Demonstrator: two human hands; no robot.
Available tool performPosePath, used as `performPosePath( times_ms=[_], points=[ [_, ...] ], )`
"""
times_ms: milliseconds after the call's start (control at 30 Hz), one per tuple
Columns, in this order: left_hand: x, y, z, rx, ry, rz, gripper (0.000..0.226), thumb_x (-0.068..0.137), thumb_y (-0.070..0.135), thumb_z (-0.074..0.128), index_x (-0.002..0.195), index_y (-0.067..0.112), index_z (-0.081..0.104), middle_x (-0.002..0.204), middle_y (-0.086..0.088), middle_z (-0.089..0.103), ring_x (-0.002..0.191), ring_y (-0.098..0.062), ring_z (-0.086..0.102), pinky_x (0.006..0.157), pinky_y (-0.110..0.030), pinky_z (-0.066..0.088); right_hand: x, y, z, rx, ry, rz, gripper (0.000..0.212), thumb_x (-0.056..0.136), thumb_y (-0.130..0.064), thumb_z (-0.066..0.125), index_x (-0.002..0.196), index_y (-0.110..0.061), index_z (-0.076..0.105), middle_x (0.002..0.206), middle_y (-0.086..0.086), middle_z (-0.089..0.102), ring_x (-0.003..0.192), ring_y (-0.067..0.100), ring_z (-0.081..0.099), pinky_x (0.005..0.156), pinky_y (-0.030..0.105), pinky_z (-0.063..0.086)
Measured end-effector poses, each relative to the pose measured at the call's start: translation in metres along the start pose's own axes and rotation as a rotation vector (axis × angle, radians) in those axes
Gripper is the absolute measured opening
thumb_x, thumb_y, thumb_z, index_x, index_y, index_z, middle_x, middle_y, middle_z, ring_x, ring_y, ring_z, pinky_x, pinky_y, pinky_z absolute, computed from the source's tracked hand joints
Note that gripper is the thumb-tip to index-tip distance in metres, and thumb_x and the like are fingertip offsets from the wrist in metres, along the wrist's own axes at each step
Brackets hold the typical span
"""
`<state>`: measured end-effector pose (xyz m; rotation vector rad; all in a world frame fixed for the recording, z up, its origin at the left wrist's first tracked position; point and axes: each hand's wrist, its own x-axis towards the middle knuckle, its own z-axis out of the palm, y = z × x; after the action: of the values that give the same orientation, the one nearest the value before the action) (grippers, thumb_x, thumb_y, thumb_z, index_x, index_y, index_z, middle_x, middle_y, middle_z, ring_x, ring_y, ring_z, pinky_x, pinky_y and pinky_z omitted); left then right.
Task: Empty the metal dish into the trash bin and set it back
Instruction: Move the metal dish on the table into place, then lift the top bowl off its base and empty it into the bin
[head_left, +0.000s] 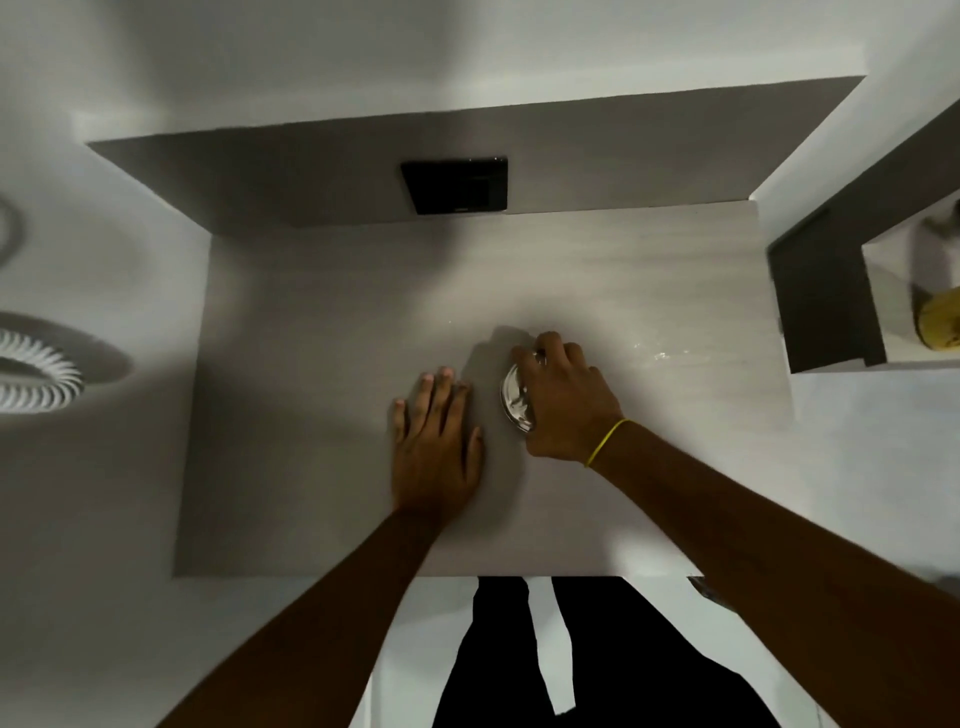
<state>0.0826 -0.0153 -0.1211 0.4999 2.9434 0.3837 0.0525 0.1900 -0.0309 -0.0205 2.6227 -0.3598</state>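
A small shiny metal dish sits on the pale grey table, right of centre. My right hand, with a yellow band on its wrist, lies over the dish and its fingers curl around the far rim, hiding most of it. What the dish contains cannot be seen. My left hand rests flat on the table just left of the dish, fingers spread and holding nothing. No trash bin can be clearly made out.
A black rectangular plate is set in the wall behind the table. On the right stands a dark-edged open box or shelf holding a yellow object. A white ribbed round thing lies on the floor at left.
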Motion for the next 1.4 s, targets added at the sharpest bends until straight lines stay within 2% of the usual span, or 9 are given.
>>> performPosePath(
  times_ms=[233, 467, 600, 700, 933, 1100, 1233, 1300, 1400],
  points=[
    [-0.001, 0.0, 0.001, -0.01, 0.03, -0.002, 0.064, 0.107, 0.043, 0.04, 0.165, 0.016, 0.042, 0.178, -0.011, 0.033, 0.167, -0.032, 0.023, 0.132, -0.064, 0.022, 0.006, 0.003, -0.006, -0.021, 0.007, -0.069, 0.091, 0.068, -0.028, 0.084, 0.149, -0.02, 0.043, 0.142, 0.011, 0.043, 0.127, 0.036, 0.051, 0.094, 0.05, 0.059],
    [-0.001, -0.003, 0.004, 0.016, 0.052, 0.01, 0.061, 0.108, 0.04, 0.045, 0.163, 0.015, 0.043, 0.177, -0.012, 0.033, 0.167, -0.033, 0.023, 0.132, -0.063, 0.021, -0.006, 0.007, -0.01, 0.113, 0.029, -0.106, 0.105, 0.067, -0.026, 0.086, 0.159, -0.02, 0.037, 0.158, 0.012, 0.034, 0.141, 0.039, 0.045, 0.103, 0.052, 0.057],
    [-0.002, -0.003, 0.004, 0.01, 0.063, 0.013, 0.061, 0.107, 0.039, 0.046, 0.164, 0.016, 0.043, 0.177, -0.01, 0.033, 0.168, -0.031, 0.021, 0.132, -0.062, 0.021, -0.02, 0.032, -0.009, 0.286, 0.145, -0.054, 0.104, 0.063, -0.026, 0.091, 0.155, -0.018, 0.044, 0.152, 0.013, 0.035, 0.134, 0.039, 0.054, 0.11, 0.047, 0.057],
    [-0.002, -0.002, 0.004, 0.002, 0.086, 0.018, 0.061, 0.106, 0.038, 0.046, 0.162, 0.015, 0.046, 0.177, -0.01, 0.035, 0.167, -0.03, 0.023, 0.131, -0.062, 0.023, -0.029, 0.063, -0.003, 0.31, 0.235, 0.04, 0.101, 0.062, -0.027, 0.094, 0.151, -0.015, 0.048, 0.144, 0.016, 0.042, 0.123, 0.039, 0.06, 0.105, 0.042, 0.059],
    [-0.002, -0.001, 0.003, 0.025, 0.1, 0.013, 0.06, 0.104, 0.036, 0.046, 0.16, 0.013, 0.049, 0.175, -0.011, 0.039, 0.165, -0.032, 0.028, 0.13, -0.063, 0.026, -0.04, 0.093, 0.017, 0.257, 0.234, 0.124, 0.11, 0.067, -0.023, 0.093, 0.161, -0.005, 0.04, 0.153, 0.026, 0.038, 0.14, 0.048, 0.049, 0.111, 0.053, 0.054],
    [-0.002, -0.003, 0.005, 0.039, 0.092, 0.02, 0.061, 0.105, 0.036, 0.046, 0.161, 0.013, 0.048, 0.176, -0.011, 0.037, 0.166, -0.032, 0.027, 0.13, -0.064, 0.026, -0.042, 0.087, 0.024, 0.177, 0.214, 0.132, 0.098, 0.075, -0.019, 0.08, 0.161, 0.003, 0.038, 0.161, 0.03, 0.036, 0.151, 0.047, 0.04, 0.118, 0.057, 0.046],
    [-0.003, -0.002, 0.005, 0.025, 0.101, 0.019, 0.06, 0.105, 0.037, 0.045, 0.161, 0.013, 0.049, 0.175, -0.011, 0.038, 0.166, -0.032, 0.027, 0.13, -0.063, 0.026, -0.048, 0.079, 0.024, 0.015, 0.214, 0.178, 0.099, 0.074, -0.039, 0.071, 0.163, -0.012, 0.037, 0.166, 0.014, 0.035, 0.157, 0.039, 0.033, 0.116, 0.06, 0.041],
    [-0.003, -0.002, 0.005, -0.003, 0.107, 0.019, 0.06, 0.105, 0.037, 0.045, 0.161, 0.014, 0.049, 0.175, -0.011, 0.038, 0.166, -0.032, 0.027, 0.131, -0.063, 0.025, -0.047, 0.069, 0.021, 0.033, 0.309, 0.18, 0.092, 0.073, -0.044, 0.07, 0.157, -0.018, 0.045, 0.161, 0.008, 0.042, 0.153, 0.035, 0.039, 0.111, 0.058, 0.042],
    [-0.004, -0.001, 0.004, -0.053, 0.097, 0.025, 0.059, 0.107, 0.035, 0.048, 0.162, 0.013, 0.048, 0.177, -0.008, 0.036, 0.168, -0.027, 0.022, 0.133, -0.062, 0.021, -0.032, 0.053, 0.02, 0.136, 0.406, 0.126, 0.057, 0.084, -0.036, 0.071, 0.137, -0.016, 0.063, 0.138, 0.009, 0.064, 0.128, 0.035, 0.063, 0.099, 0.05, 0.05]
  ],
)
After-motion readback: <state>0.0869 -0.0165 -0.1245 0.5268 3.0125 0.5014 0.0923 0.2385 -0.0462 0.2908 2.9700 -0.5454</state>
